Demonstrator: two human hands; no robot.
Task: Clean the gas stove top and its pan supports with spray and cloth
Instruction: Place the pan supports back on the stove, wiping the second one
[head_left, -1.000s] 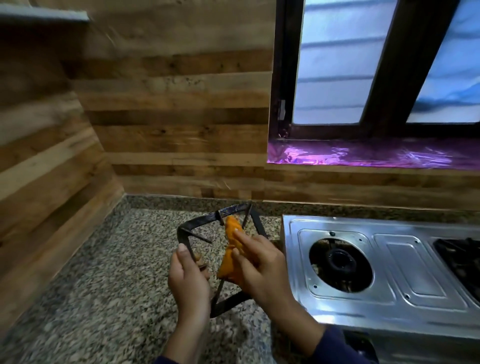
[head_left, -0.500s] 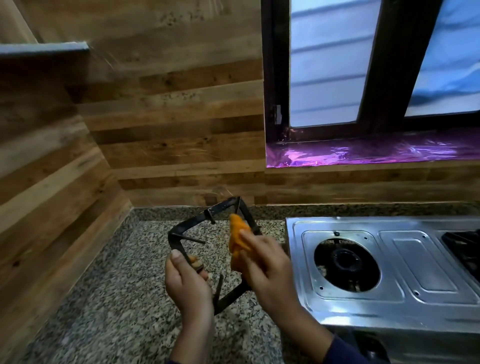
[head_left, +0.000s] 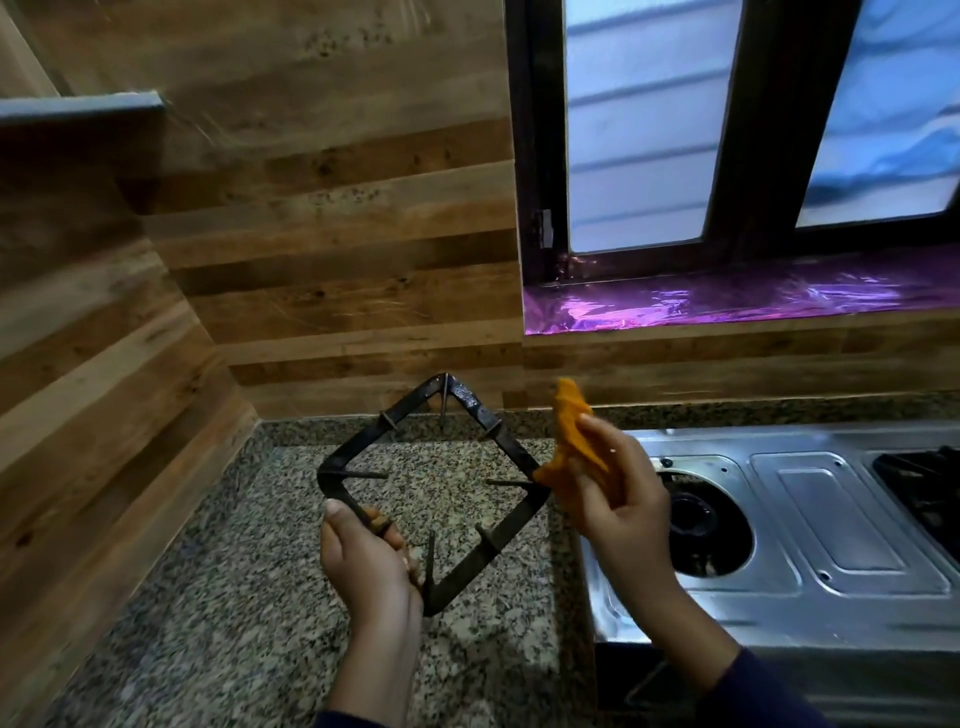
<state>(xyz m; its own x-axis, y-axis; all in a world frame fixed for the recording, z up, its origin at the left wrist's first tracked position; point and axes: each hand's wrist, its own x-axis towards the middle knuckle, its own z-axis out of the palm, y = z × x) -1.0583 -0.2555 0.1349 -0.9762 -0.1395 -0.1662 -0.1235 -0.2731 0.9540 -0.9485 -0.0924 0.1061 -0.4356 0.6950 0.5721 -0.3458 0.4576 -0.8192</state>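
Between the hands, left hand grips pan support tilted; right hand pinches cloth touching its right corner.

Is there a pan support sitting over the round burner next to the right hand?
No, that burner lies uncovered; the left hand holds the pan support over the granite counter, the right hand an orange cloth.

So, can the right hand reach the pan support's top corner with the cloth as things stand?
Probably yes. The right hand holds the cloth by the pan support's right corner. The left hand grips only the lower-left bar, and nothing lies between the cloth and the top corner.
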